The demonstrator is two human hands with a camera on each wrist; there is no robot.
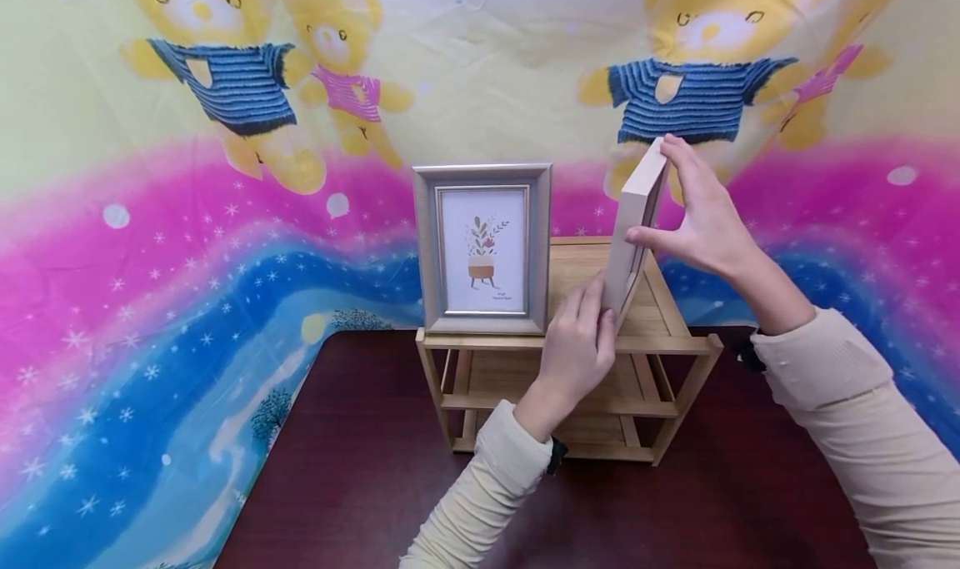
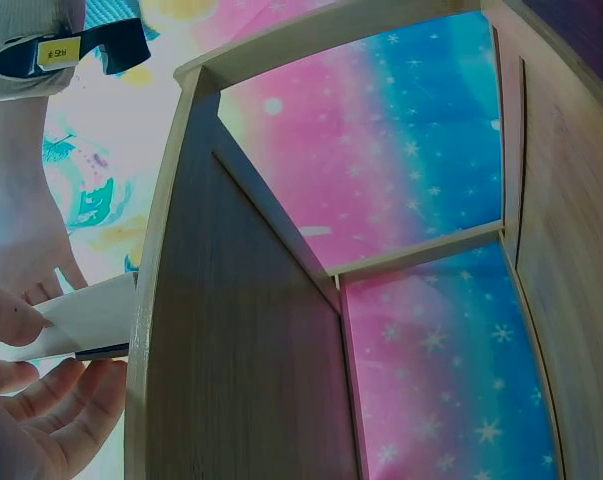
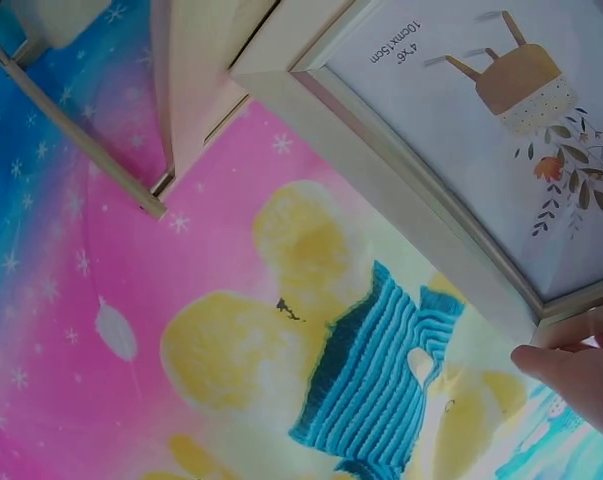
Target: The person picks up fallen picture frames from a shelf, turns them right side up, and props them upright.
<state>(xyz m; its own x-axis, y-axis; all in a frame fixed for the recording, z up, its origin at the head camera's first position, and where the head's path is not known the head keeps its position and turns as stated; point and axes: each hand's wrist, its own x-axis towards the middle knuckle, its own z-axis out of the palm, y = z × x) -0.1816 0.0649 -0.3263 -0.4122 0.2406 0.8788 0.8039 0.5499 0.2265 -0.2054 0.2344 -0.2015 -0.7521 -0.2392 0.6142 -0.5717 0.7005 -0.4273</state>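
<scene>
Both hands hold a light-coloured picture frame [image 1: 633, 207], tilted and seen nearly edge-on above the right part of a wooden rack [image 1: 660, 344]. My left hand [image 1: 573, 340] grips its lower end; in the left wrist view the thumb and fingers [image 2: 76, 405] lie on either side of the frame [image 2: 86, 315]. At the upper part, my right hand [image 1: 705, 211] holds it with thumb and fingers spread apart. The right wrist view shows a frame [image 3: 411, 200] with a potted-plant print and the right hand [image 3: 586, 375] at its corner.
A silver-grey picture frame [image 1: 430, 252] with a plant print stands upright on the rack's left front. The rack has lower shelves [image 1: 510, 373] and stands on a dark red table [image 1: 337, 452]. Behind hangs a cloth backdrop [image 1: 487, 94] printed with bears.
</scene>
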